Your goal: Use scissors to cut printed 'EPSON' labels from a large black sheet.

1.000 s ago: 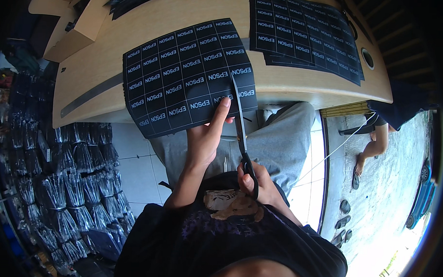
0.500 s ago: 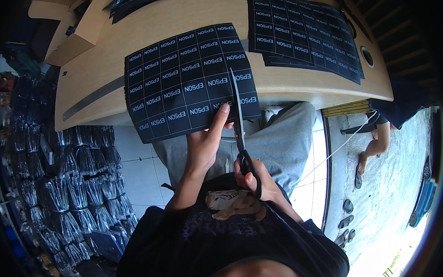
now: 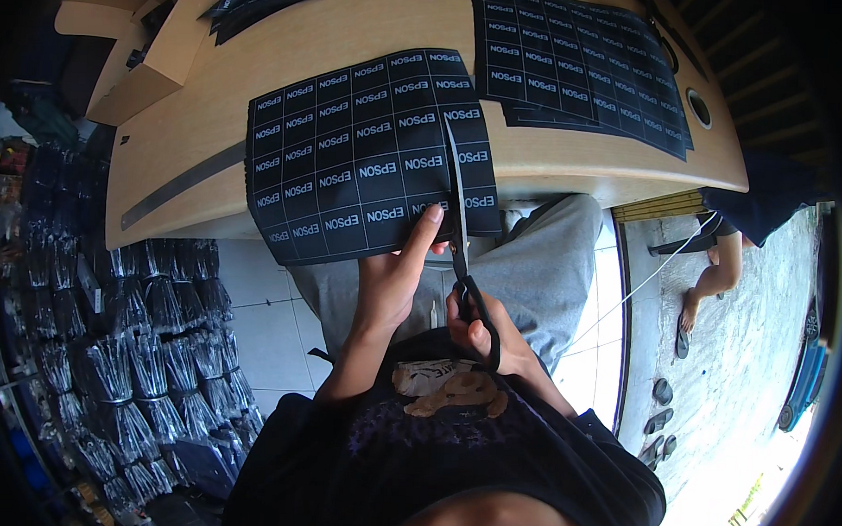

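The pale wooden table (image 3: 189, 134) carries an open box (image 3: 152, 79) at left, dark sheets (image 3: 296, 4) beside it, and overlapping black sheets (image 3: 576, 69) at right.

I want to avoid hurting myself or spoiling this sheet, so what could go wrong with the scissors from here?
Two risks. The left hand has its thumb on the dark sheet close beside the blade of the scissors, so a slip might nick it. The sheet also reaches past the edge of the table, so it could flex and the cut might wander.
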Tool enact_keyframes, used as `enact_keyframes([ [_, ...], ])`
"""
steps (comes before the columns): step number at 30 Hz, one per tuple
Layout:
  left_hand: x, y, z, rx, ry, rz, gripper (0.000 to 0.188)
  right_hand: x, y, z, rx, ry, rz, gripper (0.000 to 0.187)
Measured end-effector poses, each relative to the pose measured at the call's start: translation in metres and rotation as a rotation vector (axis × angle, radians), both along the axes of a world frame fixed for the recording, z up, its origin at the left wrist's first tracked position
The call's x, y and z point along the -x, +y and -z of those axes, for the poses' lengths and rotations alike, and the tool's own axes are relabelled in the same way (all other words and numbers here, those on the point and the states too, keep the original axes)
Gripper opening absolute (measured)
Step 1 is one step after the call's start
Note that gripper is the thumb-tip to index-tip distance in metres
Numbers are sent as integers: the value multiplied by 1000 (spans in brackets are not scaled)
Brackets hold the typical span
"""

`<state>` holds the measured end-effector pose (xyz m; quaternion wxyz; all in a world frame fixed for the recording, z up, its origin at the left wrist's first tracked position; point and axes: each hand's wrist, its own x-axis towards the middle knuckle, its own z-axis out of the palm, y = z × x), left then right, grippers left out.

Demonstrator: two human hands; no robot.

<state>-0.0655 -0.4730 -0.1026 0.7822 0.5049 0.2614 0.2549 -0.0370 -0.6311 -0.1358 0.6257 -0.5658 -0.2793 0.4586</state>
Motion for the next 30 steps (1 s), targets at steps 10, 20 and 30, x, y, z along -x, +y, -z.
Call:
enact_keyframes([
  [10, -1, -2, 1, 12, 9, 7, 13, 5, 6, 0, -19, 112, 68, 68],
  [20, -1, -1, -2, 38, 13, -1, 11, 9, 10, -2, -13, 173, 80, 66],
  [30, 1, -1, 0, 17, -1, 8, 11, 10, 10, -2, -5, 184, 93, 57],
])
